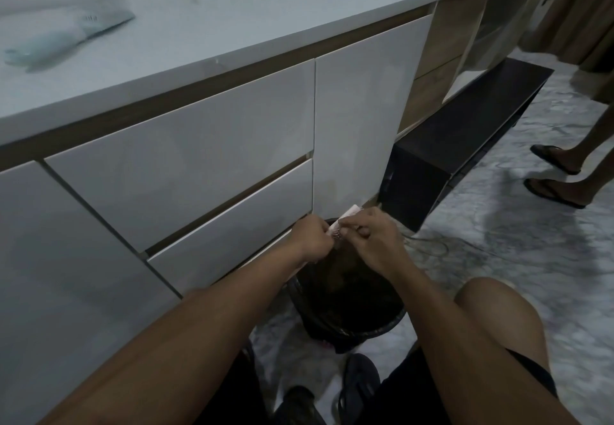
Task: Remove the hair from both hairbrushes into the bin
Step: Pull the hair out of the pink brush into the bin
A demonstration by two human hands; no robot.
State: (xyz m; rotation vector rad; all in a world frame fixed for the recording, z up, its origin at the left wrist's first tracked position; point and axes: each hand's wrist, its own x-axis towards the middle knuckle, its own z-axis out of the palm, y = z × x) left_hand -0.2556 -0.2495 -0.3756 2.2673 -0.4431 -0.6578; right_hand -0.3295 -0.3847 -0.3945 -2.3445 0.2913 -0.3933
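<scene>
A small pale pink hairbrush (345, 217) is held over a black bin (385, 323) on the floor in front of me. My left hand (310, 237) grips its lower end. My right hand (368, 240) is closed on the brush's bristle side, fingertips pinched there; the hair itself is too small to make out. A second, pale blue-green hairbrush (63, 37) lies blurred on the white countertop (232, 26) at the far left. The bin's inside is dark, with brownish contents below my hands.
White drawer fronts (186, 152) stand right behind the bin. A dark low bench (465, 132) is to the right. Another person's sandalled feet (555, 175) stand on the marble floor at far right. My knee (495, 318) and dark shoes (358, 381) are close to the bin.
</scene>
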